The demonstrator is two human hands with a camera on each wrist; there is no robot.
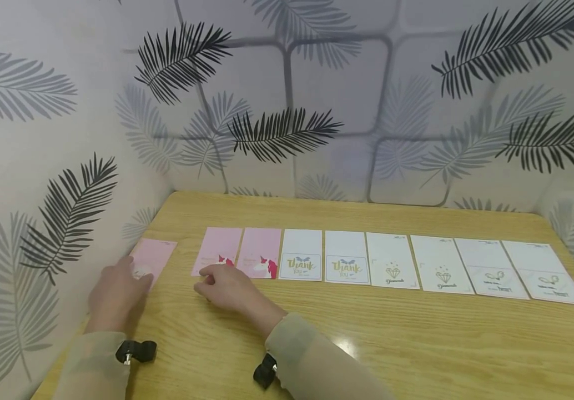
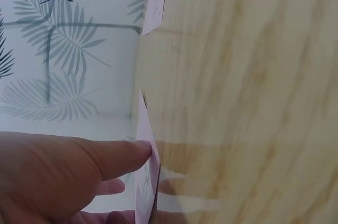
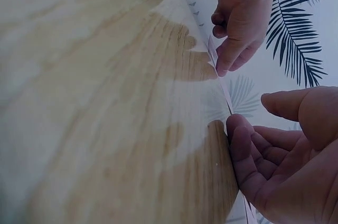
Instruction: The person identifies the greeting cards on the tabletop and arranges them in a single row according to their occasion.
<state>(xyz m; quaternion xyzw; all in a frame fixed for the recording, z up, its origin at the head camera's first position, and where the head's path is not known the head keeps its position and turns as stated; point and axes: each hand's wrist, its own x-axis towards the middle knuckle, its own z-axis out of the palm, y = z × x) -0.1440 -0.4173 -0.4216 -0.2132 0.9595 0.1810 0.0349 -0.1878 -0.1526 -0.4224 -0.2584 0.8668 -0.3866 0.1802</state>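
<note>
At the left of the table, my left hand (image 1: 119, 289) holds a pink card (image 1: 154, 253) between thumb and fingers. The left wrist view has the thumb on the face of this card (image 2: 145, 184), the other fingers partly out of frame. My right hand (image 1: 227, 288) rests over the lower edge of the leftmost unicorn card (image 1: 219, 241), holding nothing. Its fingers are loosely curled with the thumb apart in the right wrist view. A second pink unicorn card (image 1: 261, 250) lies just to the right, and the row continues rightward.
Along the row lie two "Thank you" cards (image 1: 301, 244), two diamond cards (image 1: 392, 253) and two cards with a leaf-like print (image 1: 492, 261). The wooden table (image 1: 367, 344) meets leaf-patterned walls (image 1: 337, 100) at the back and left. Black wrist devices (image 1: 137, 351) sit at both sleeves.
</note>
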